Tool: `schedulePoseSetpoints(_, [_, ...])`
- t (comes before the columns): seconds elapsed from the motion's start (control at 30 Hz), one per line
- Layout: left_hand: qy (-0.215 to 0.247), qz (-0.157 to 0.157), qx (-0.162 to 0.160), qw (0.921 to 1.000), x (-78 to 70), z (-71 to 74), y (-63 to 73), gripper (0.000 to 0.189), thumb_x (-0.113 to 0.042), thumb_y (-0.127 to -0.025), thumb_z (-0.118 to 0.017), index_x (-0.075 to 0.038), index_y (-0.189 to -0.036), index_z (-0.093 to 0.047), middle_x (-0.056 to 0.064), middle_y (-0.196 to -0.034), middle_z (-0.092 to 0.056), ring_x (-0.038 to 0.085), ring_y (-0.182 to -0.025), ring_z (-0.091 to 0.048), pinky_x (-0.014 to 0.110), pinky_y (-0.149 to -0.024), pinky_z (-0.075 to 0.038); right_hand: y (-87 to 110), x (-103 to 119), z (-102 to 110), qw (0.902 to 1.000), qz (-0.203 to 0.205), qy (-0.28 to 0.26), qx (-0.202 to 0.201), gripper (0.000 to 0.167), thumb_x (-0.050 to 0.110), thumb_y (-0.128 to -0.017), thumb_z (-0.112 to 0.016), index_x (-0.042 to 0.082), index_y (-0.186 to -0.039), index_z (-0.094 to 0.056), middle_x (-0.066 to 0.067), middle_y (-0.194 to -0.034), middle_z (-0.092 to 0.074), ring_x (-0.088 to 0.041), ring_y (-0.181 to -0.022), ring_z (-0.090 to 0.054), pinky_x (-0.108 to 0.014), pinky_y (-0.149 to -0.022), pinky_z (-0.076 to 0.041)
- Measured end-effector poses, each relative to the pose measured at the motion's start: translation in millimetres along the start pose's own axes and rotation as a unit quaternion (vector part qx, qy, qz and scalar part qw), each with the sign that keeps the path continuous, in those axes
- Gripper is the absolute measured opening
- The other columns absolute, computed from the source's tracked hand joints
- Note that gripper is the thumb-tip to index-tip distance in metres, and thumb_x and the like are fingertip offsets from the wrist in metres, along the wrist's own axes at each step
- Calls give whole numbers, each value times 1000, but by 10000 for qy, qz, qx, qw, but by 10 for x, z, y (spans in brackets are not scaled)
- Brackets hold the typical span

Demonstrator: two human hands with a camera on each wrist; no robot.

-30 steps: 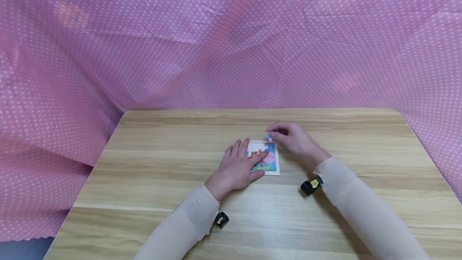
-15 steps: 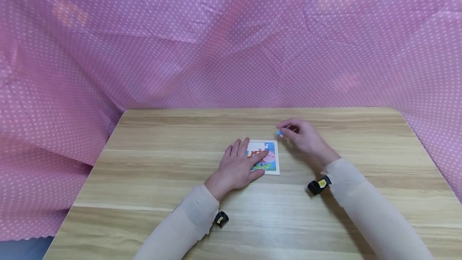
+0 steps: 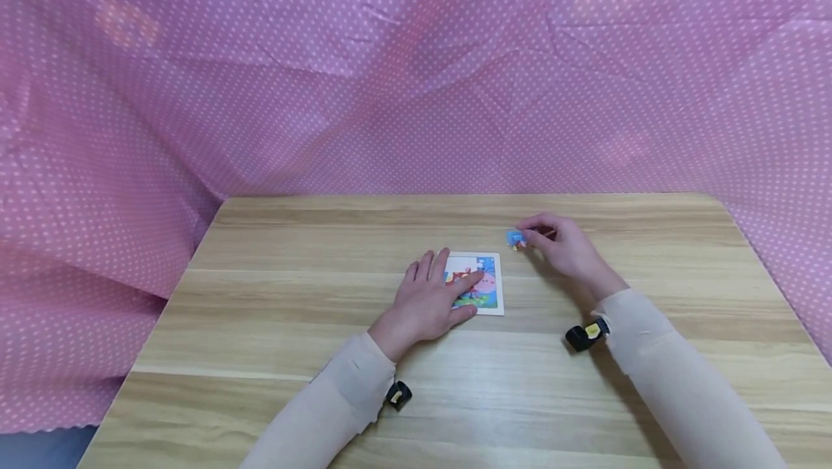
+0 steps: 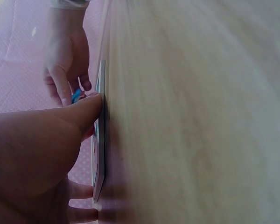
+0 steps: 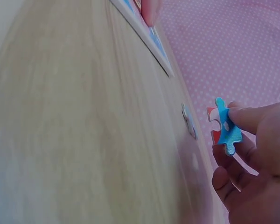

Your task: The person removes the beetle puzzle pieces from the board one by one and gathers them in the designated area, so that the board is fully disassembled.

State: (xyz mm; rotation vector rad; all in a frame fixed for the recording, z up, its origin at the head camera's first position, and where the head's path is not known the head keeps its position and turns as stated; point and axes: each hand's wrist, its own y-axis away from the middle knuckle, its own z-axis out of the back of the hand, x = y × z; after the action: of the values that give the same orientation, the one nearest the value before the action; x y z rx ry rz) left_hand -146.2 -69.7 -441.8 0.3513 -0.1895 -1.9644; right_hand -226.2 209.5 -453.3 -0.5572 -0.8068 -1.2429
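My left hand [image 3: 425, 301] lies spread on a small framed jigsaw puzzle [image 3: 500, 295], fingers straight. Its picture has a pink cartoon pig, blue sky and green ground, and a white patch shows near the top. Beyond the puzzle's far right corner, my right hand [image 3: 564, 248] pinches a blue jigsaw piece [image 5: 229, 129] with red and white parts, between thumb and fingers. That piece is off the table in the right wrist view. A second jigsaw piece [image 5: 189, 120] lies flat on the table below it. In the left wrist view the thumb [image 4: 86, 112] rests at the puzzle's edge.
The wooden table [image 3: 273, 310] reaches back to a pink polka-dot cloth [image 3: 416, 93] hanging behind and at the sides. Black wrist cameras sit on both sleeves, one by the left cuff [image 3: 354, 375] and one by the right cuff [image 3: 624, 324].
My right hand has moved right, away from the puzzle's top edge, carrying the pinched jigsaw piece. More blue shows at its fingertips now. The left hand has stayed in place on the puzzle.
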Motion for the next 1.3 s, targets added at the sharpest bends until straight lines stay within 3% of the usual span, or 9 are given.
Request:
schedulePoseSetpoints(0.33, [-8, 16, 22, 10000, -1, -11, 1, 64, -65, -108, -48, -54, -167, -28, 17, -182, -10, 45, -168, -13, 62, -135, -17, -20, -121, 48, 9995, -127, 174, -212, 28, 14, -112, -58, 4, -134, -71, -20, -124, -73, -30, -106, -66, -34, -90, -52])
schedulePoseSetpoints(0.57, [-18, 12, 16, 10000, 5, -11, 2, 63, -65, -109, -47, -54, -168, -28, 17, -182, -10, 45, -168, -12, 62, -135, -17, -51, -173, 59, 9990, -183, 306, -287, 27, 14, -111, -59, 1, -132, -72, -25, -136, -69, -40, -124, -63, -57, -111, -50])
schedulePoseSetpoints(0.8, [-15, 38, 45, 10000, -1, -10, -9, 63, -65, -108, -47, -54, -168, -27, 17, -182, -10, 44, -168, -12, 62, -135, -17, -98, -203, 34, 9975, -197, 547, -396, 26, 14, -111, -59, 1, -128, -74, -24, -131, -64, -38, -118, -60, -51, -101, -48])
schedulePoseSetpoints(1.3, [-54, 63, 34, 10000, -2, -11, -16, 64, -66, -108, -48, -55, -167, -28, 16, -182, -10, 44, -168, -12, 62, -135, -17, -139, -202, 15, 9975, -121, 614, -339, 27, 12, -111, -58, 0, -131, -73, -26, -135, -62, -40, -121, -59, -57, -105, -48])
